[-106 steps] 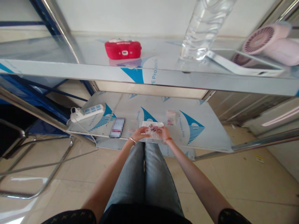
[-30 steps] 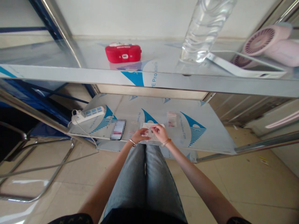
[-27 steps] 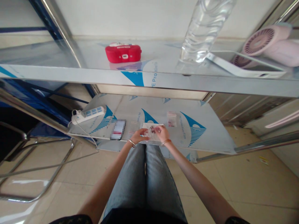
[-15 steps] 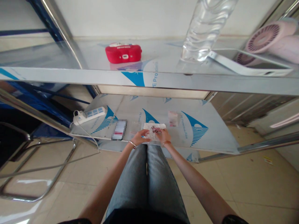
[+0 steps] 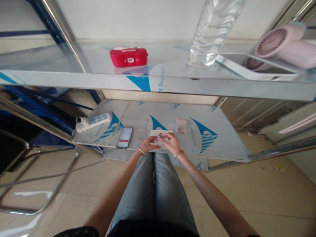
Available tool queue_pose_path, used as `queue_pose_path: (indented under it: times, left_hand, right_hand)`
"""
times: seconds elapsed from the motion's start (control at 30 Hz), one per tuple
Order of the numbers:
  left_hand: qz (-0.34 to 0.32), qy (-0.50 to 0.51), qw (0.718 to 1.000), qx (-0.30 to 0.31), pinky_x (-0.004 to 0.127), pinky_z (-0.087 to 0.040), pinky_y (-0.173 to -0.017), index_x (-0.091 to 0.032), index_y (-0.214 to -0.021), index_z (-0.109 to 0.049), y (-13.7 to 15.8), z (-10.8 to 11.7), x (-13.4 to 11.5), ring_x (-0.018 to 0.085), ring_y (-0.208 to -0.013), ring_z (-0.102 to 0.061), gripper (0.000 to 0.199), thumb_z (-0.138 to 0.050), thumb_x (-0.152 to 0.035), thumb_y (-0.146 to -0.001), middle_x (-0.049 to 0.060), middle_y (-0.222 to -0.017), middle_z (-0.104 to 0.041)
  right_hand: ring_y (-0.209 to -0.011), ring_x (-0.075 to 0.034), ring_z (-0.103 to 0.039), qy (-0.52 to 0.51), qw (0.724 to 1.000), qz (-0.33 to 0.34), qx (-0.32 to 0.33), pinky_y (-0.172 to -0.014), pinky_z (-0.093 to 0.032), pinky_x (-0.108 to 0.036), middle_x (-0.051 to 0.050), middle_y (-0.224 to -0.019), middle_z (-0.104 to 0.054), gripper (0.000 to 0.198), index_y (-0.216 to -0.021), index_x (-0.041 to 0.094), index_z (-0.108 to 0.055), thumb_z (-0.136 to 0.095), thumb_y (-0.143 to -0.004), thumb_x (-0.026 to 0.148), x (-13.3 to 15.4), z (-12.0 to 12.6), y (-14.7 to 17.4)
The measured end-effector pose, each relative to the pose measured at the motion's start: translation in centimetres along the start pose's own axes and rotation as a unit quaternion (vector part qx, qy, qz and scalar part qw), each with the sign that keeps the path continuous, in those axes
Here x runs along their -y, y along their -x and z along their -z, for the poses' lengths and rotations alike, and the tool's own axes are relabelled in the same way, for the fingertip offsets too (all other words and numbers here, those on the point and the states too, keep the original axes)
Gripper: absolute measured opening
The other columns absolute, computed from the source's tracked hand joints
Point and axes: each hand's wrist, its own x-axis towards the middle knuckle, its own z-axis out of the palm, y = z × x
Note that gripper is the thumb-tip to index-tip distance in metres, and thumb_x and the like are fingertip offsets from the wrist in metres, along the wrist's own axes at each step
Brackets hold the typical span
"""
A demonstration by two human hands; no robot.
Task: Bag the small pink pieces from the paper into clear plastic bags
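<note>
Over a white sheet [image 5: 168, 132] at the shelf's front edge, both of my hands work close together. My left hand [image 5: 147, 144] curls its fingers and thumb about a crinkled clear plastic bag [image 5: 156, 141]. From the right, my right hand [image 5: 172, 143] pinches a small dark piece [image 5: 160, 135] between thumb and fingers; its kind is too small to make out. A flat clear bag [image 5: 141, 134] lies just left of the sheet. Further right rests a small clear zip bag [image 5: 181, 125] with reddish bits inside.
A phone [image 5: 124, 137] and a white power strip [image 5: 93, 121] lie on the lower shelf [image 5: 128, 112] to the left. Above, the upper shelf [image 5: 86, 77] carries a red case [image 5: 128, 57], a water bottle [image 5: 212, 36], a white-framed flat object [image 5: 256, 70] and a pink fan [image 5: 283, 42].
My right hand has shifted up and rotated, lifting a small dark piece in a pinch from the plastic. The left hand stays in nearly the same place. The view has moved slightly.
</note>
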Motion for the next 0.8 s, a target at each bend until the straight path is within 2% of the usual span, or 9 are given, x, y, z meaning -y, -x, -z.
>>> queue_pose_path:
  times: [0.13,0.23,0.33,0.43,0.5,0.6,0.7,0.8]
  left_hand:
    - [-0.011,-0.024,1.000,-0.006,0.027,-0.048,-0.076,-0.013,-0.097,-0.063,-0.1,-0.2,-0.6,0.014,-0.081,-0.060,0.049,-0.080,-0.025,-0.053,0.006,-0.091,-0.067]
    - [-0.008,-0.034,0.999,-0.029,0.027,-0.048,-0.073,-0.013,-0.094,-0.062,0.0,0.0,-0.9,0.014,-0.077,-0.060,0.047,-0.080,-0.027,-0.053,0.005,-0.087,-0.066]
    - [0.001,-0.046,0.998,-0.052,0.025,-0.047,-0.069,-0.013,-0.089,-0.060,0.4,0.0,-1.0,0.013,-0.073,-0.058,0.045,-0.080,-0.031,-0.053,0.004,-0.081,-0.064]
    - [0.017,-0.076,0.994,-0.078,0.023,-0.044,-0.060,-0.014,-0.080,-0.057,0.8,-0.4,-1.1,0.010,-0.064,-0.054,0.043,-0.079,-0.038,-0.052,0.001,-0.075,-0.061]
    - [0.023,-0.107,0.990,-0.089,0.021,-0.040,-0.055,-0.015,-0.073,-0.054,1.1,-0.8,-1.1,0.008,-0.058,-0.050,0.043,-0.078,-0.042,-0.052,-0.002,-0.068,-0.056]
    - [0.012,-0.125,0.988,-0.094,0.020,-0.038,-0.053,-0.016,-0.069,-0.050,1.6,-1.4,-1.5,0.007,-0.055,-0.047,0.044,-0.079,-0.044,-0.050,-0.005,-0.063,-0.051]
    - [0.002,-0.062,0.995,-0.082,0.020,-0.041,-0.053,-0.015,-0.075,-0.052,2.0,-1.6,-2.0,0.008,-0.057,-0.051,0.047,-0.080,-0.043,-0.050,-0.004,-0.065,-0.054]
    - [0.000,0.033,0.998,-0.054,0.021,-0.045,-0.053,-0.014,-0.077,-0.053,2.2,-1.5,-2.3,0.009,-0.057,-0.056,0.047,-0.079,-0.045,-0.052,-0.003,-0.066,-0.057]
  right_hand:
    - [-0.089,-0.021,-0.056,-0.005,0.998,0.037,0.045,-0.075,-0.048,-0.033,-0.008,-0.091,-0.061,0.021,-0.092,0.020,-0.065,-0.063,-0.078,0.036,2.3,0.9,-0.1]
    - [-0.090,-0.019,-0.057,-0.025,0.998,0.039,0.052,-0.079,-0.048,-0.034,-0.008,-0.098,-0.061,0.020,-0.100,0.021,-0.062,-0.057,-0.082,0.027,3.1,1.5,0.4]
    - [-0.094,-0.019,-0.057,-0.054,0.995,0.020,0.080,-0.083,-0.048,-0.036,-0.008,-0.112,-0.058,0.040,-0.116,0.023,-0.055,-0.058,-0.076,0.018,3.4,1.5,1.7]
    - [-0.103,-0.022,-0.056,-0.087,0.990,-0.034,0.103,-0.082,-0.049,-0.035,-0.010,-0.124,-0.053,0.058,-0.125,0.023,-0.047,-0.064,-0.070,0.020,3.3,0.7,3.4]
    - [-0.099,-0.022,-0.059,-0.119,0.985,-0.080,0.101,-0.077,-0.051,-0.033,-0.010,-0.119,-0.057,0.056,-0.124,0.022,-0.047,-0.065,-0.071,0.024,3.1,-0.1,4.2]
    - [-0.085,-0.020,-0.063,-0.165,0.975,-0.124,0.081,-0.072,-0.052,-0.032,-0.009,-0.102,-0.065,0.043,-0.115,0.019,-0.055,-0.060,-0.073,0.025,2.6,-0.8,4.6]
    - [-0.080,-0.019,-0.064,-0.200,0.968,-0.138,0.067,-0.069,-0.052,-0.031,-0.009,-0.100,-0.066,0.035,-0.105,0.018,-0.060,-0.061,-0.071,0.026,2.4,-0.4,4.5]
    - [-0.077,-0.019,-0.065,-0.254,0.949,-0.164,0.088,-0.062,-0.052,-0.029,-0.008,-0.095,-0.068,0.032,-0.100,0.018,-0.061,-0.063,-0.072,0.033,2.7,0.7,4.3]
